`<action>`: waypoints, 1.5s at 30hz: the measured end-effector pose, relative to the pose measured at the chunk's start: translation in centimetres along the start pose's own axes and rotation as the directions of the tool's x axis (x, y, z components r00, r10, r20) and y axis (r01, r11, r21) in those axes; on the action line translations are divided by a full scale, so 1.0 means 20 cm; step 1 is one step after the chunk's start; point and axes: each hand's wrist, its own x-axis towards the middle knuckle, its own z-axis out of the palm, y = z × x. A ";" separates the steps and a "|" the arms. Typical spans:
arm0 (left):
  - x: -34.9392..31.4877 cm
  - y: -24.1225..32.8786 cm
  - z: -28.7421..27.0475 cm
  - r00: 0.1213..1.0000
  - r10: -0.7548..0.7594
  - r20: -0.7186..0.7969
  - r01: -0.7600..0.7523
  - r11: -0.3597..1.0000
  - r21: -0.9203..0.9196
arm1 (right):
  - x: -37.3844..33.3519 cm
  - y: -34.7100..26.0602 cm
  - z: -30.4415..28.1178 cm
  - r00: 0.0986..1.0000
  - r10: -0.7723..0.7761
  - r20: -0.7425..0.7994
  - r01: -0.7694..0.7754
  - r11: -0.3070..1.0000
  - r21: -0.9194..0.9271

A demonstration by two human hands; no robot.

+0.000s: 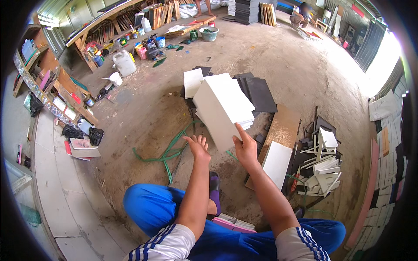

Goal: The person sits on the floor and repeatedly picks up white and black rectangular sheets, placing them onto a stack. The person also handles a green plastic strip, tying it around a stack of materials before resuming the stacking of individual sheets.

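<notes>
Before me, my right hand (246,150) grips a white foam-like sheet (217,119) by its near right edge, thumb on one face. That sheet is tilted up against a stack of white sheets (234,96), whose edges fan out on the right. My left hand (198,147) is off the sheet's lower left side, fingers spread, holding nothing. Dark sheets (261,93) lie behind and right of the stack, and a smaller white piece (193,82) rests to its left. Beside my right forearm, another white sheet (277,164) lies on a brown board (285,126).
Green strapping (167,154) lies loose on the floor at left. White and dark offcuts (324,174) are heaped at right. Pink and white pieces (233,224) sit between my legs. Farther back stand a jug (124,63), a basin (209,33) and a crouching person (300,18).
</notes>
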 end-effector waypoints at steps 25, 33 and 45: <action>-0.54 -1.09 0.24 0.914 -0.049 0.404 -0.272 0.664 0.697 | -0.84 0.93 -0.67 0.664 0.593 -0.456 -0.554 0.799 0.232; -0.52 -1.42 0.04 0.837 -0.072 0.543 -0.516 0.231 0.825 | -1.19 1.15 -0.65 0.555 0.671 -0.492 -0.756 0.653 0.040; -0.40 -1.49 -0.01 0.831 -0.062 0.553 -0.541 0.143 0.829 | -1.14 1.20 -0.59 0.577 0.683 -0.448 -0.784 0.618 -0.066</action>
